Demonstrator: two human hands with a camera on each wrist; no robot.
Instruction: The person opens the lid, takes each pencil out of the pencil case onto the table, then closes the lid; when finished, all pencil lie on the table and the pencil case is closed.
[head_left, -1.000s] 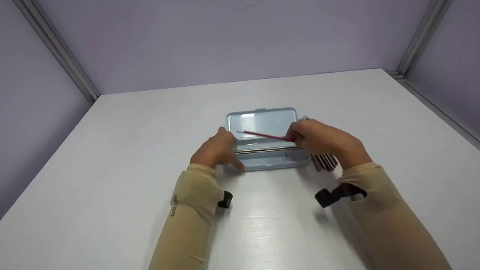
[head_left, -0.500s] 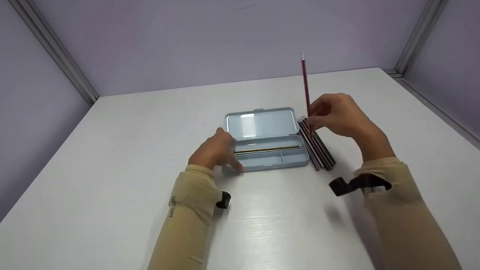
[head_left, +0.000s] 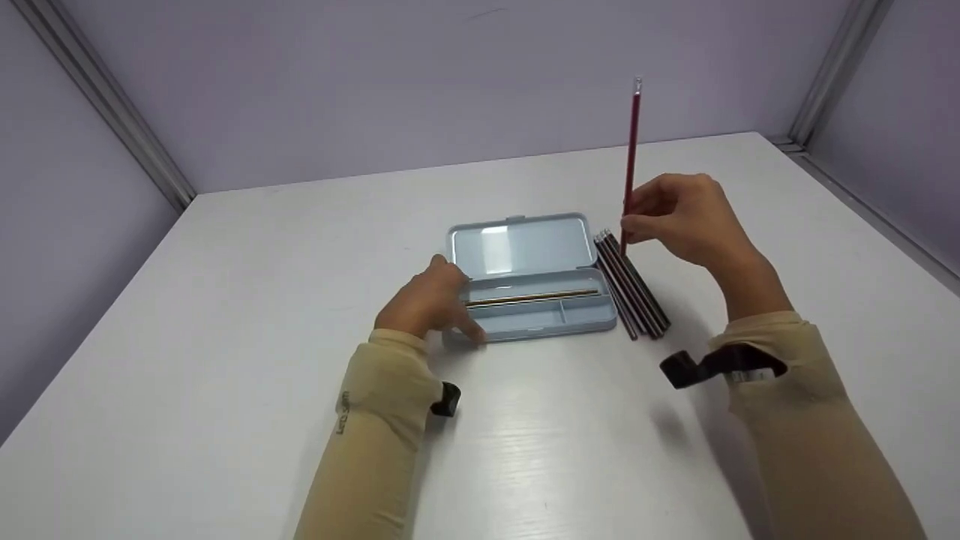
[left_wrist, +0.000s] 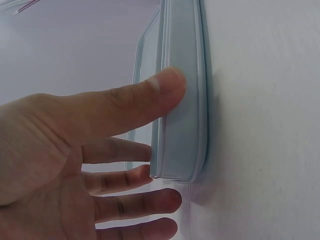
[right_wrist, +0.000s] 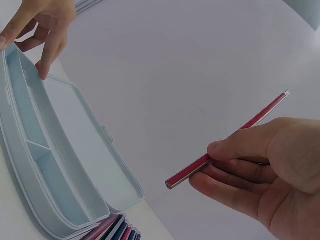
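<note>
A light blue pencil case (head_left: 540, 319) lies open in the middle of the white table, its lid (head_left: 517, 244) flat behind it. One brown pencil (head_left: 532, 298) lies inside. My left hand (head_left: 457, 300) holds the case's left end, thumb (left_wrist: 150, 92) along the front wall (left_wrist: 182, 120) and fingers at the corner. Above and to the right of the case, my right hand (head_left: 631, 221) pinches a red pencil (head_left: 632, 142) upright in the air. The right wrist view shows the same pinch (right_wrist: 215, 155) on the red pencil (right_wrist: 250, 122).
Several dark pencils (head_left: 634, 289) lie side by side on the table (head_left: 225, 337), against the case's right end and under my right hand. Lilac walls with metal corner rails (head_left: 112, 105) close the table in at the back and sides.
The red pencil was level over the open case; my right hand has swung it upright and carried it up and to the right. My left hand has stayed on the case.
</note>
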